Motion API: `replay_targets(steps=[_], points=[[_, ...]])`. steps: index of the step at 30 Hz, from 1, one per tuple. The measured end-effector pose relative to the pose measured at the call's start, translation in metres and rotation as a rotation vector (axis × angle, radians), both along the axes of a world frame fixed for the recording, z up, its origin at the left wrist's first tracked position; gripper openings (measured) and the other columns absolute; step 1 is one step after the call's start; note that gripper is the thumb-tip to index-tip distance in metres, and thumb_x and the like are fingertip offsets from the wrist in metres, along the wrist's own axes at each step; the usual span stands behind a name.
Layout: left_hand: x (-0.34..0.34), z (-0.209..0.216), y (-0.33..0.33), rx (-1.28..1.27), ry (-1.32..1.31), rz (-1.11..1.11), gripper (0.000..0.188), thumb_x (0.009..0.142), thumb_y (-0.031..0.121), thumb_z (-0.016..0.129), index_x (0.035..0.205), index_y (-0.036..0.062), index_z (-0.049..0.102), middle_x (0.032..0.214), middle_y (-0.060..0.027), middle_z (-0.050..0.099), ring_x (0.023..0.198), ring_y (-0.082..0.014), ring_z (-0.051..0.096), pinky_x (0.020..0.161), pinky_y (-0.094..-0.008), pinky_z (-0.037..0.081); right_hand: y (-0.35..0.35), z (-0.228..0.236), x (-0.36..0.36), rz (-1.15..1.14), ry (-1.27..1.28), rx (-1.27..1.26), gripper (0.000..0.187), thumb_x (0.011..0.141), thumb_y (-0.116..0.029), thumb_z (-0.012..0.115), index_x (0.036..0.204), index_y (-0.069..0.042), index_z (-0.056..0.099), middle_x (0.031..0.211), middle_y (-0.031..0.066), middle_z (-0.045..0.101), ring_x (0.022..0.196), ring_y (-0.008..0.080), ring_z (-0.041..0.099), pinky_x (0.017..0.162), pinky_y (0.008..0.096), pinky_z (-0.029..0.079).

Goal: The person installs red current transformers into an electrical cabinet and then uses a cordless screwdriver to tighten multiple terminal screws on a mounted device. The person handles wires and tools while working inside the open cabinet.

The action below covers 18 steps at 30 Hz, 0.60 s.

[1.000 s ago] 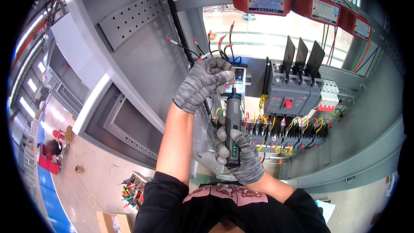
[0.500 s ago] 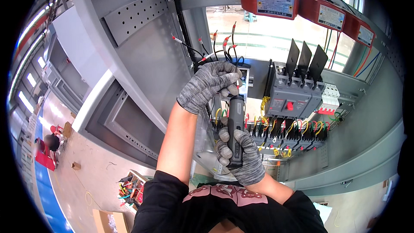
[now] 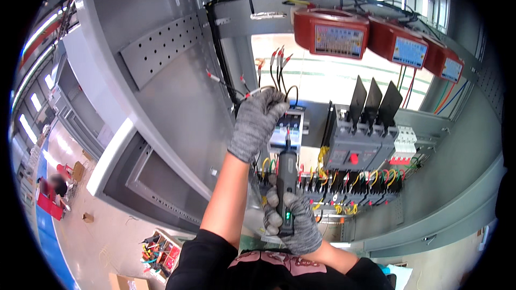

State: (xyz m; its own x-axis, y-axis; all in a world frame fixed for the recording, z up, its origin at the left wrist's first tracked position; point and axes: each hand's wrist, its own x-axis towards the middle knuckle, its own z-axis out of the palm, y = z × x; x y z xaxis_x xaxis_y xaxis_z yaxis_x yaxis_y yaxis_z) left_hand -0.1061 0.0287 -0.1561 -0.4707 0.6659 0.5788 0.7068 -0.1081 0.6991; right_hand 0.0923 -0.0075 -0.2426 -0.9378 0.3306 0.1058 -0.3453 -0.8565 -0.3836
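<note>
Gripping the powered screwdriver point(image 3: 288, 177) in the right hand point(image 3: 300, 228): fingers wrapped round the lower handle from the left, thumb side on the right, forearm in from lower right. Tool near upright, bit up, just in front of the small white-and-blue device point(image 3: 297, 129); can't tell if the tip touches a screw. Green light on near the handle's base. Left hand point(image 3: 255, 126) sits higher, left of the bit: back of the glove facing the camera, fingers curled in at the device's top left, forearm rising steeply from below. Can't tell if it pinches a wire. Black wires point(image 3: 281, 67) with red ends fan up just above it. Grey breaker point(image 3: 352, 150) stands right of the device.
</note>
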Motion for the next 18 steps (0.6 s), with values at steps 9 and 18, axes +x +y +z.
replay_targets(steps=[9,18], points=[[-0.002,-0.011,0.005,0.062,-0.075,-0.02,0.011,0.083,0.006,0.067,0.093,0.0009,0.068,0.081,-0.0052,0.068,0.075,-0.0087,0.062,0.072,-0.0251,0.051,0.001,0.001,-0.001,0.013,-0.075,-0.034,0.047,0.093,-0.027,0.057,0.131,-0.006,0.038,0.097,0.0046,0.051,0.065,0.0145,0.054,0.055,0.0288,0.049],[-0.002,-0.019,0.014,0.021,0.072,0.032,0.013,0.083,0.007,0.067,0.095,0.0012,0.068,0.082,-0.0059,0.07,0.074,-0.0079,0.063,0.072,-0.024,0.051,0.003,-0.004,-0.003,0.034,0.025,-0.099,0.052,0.095,-0.018,0.054,0.14,-0.009,0.03,0.096,0.0061,0.052,0.067,0.0159,0.058,0.053,0.0299,0.05]])
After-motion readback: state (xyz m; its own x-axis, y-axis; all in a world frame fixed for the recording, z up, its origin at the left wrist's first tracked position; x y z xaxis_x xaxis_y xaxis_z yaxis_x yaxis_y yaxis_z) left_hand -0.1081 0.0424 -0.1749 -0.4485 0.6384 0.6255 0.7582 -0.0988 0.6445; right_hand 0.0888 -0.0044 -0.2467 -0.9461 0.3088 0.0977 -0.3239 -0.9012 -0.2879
